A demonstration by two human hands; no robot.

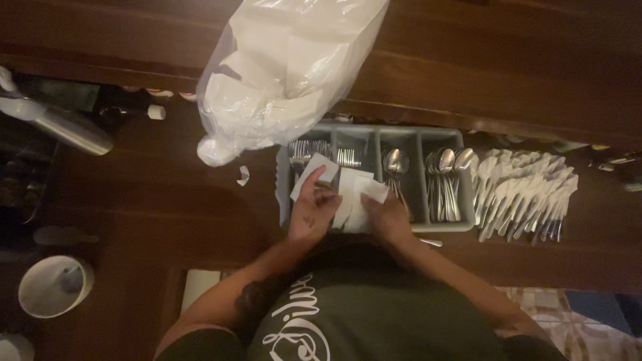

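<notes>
My left hand [312,212] holds a white paper napkin [313,172], pinched and lifted over the left part of a grey cutlery tray [414,137]. My right hand [386,215] rests on more white napkins [354,194] lying on the tray's front edge, its fingers closed on their right corner. The tray holds forks [304,150] in its left compartments and spoons [445,167] in its right ones.
A clear plastic bag of white napkins [277,73] stands behind the tray. Several napkin-wrapped cutlery rolls [525,194] lie to the right. A steel jug [63,127] and a white cup [53,286] are at the left on the dark wooden counter [167,200].
</notes>
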